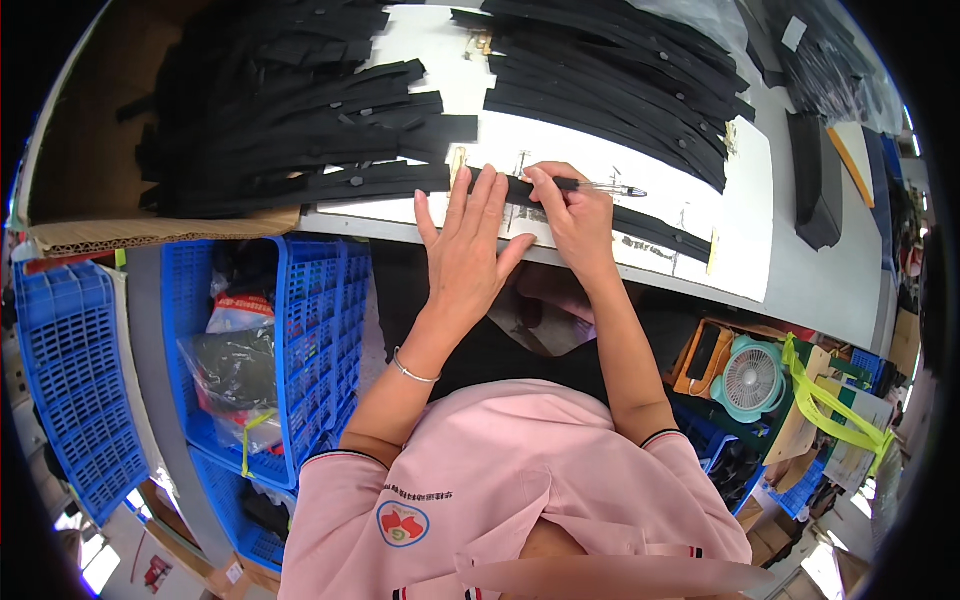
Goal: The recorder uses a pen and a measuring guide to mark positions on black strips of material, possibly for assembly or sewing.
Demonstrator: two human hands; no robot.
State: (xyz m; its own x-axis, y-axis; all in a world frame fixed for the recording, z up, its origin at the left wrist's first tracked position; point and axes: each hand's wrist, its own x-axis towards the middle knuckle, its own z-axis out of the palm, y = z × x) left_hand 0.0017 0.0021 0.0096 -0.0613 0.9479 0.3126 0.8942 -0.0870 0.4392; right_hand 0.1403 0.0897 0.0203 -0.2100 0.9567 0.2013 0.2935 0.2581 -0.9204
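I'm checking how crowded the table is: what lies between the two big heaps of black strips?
In the head view, a bare stretch of white sheet separates the left heap from the right heap, with small brass-coloured bits near the far end.

left hand flat, right hand gripping

Blue crates sit under the worktop. A small green fan stands near yellow straps.

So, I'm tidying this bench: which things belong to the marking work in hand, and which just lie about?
In use: left hand, right hand, pen, black strap, white sheet.
Lying about: strap piles, blue crates, small fan.
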